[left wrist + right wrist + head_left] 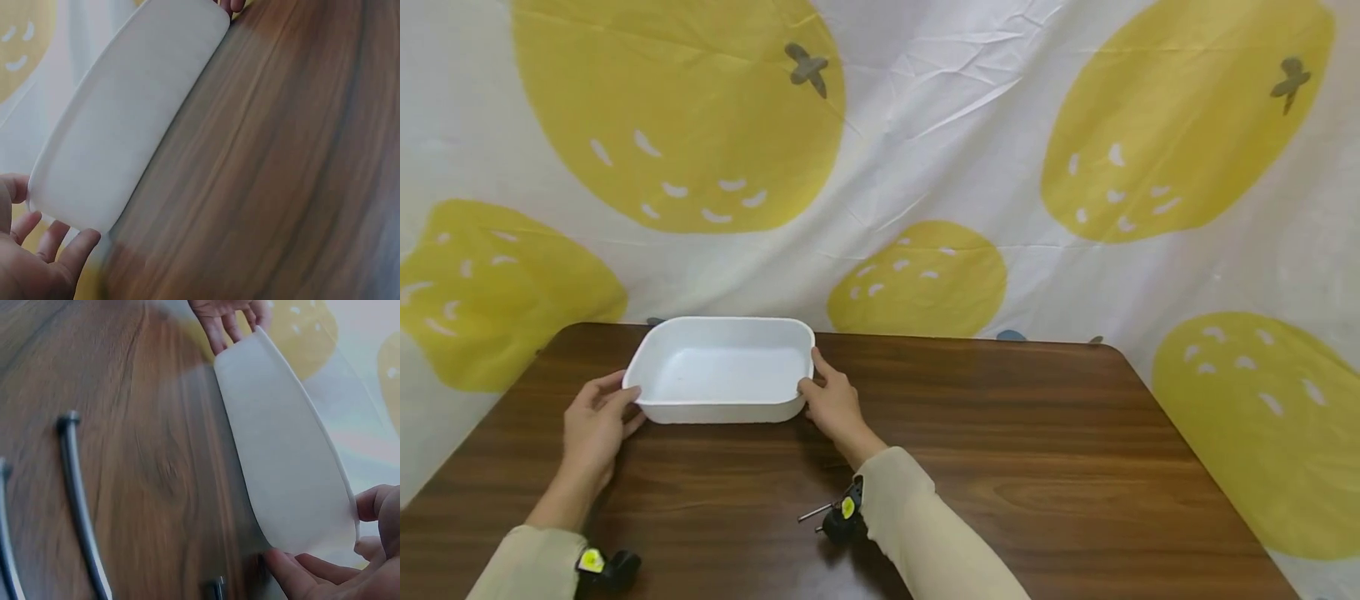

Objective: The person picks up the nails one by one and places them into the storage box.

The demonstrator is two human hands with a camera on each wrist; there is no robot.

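Observation:
A white rectangular plastic basin (722, 412) with rounded corners lies at the back left of the table, nothing inside it. At its left end my left hand (597, 421) grips the rim, thumb over the edge and fingers against the outer wall. The right hand (837, 408) holds the opposite end in a similar way. From the left wrist the basin's long front wall (125, 119) shows, with the left hand (37, 256) at its near end. In the right wrist view, fingers of the right hand (344, 562) touch the near end wall. Whether the base touches the table cannot be told.
The dark wood table (1000, 450) has a back edge close to a hanging cloth (910, 158) printed with yellow fruit. Black wrist mounts sit on both sleeves, and metal rods (81, 506) from the right one reach into its view.

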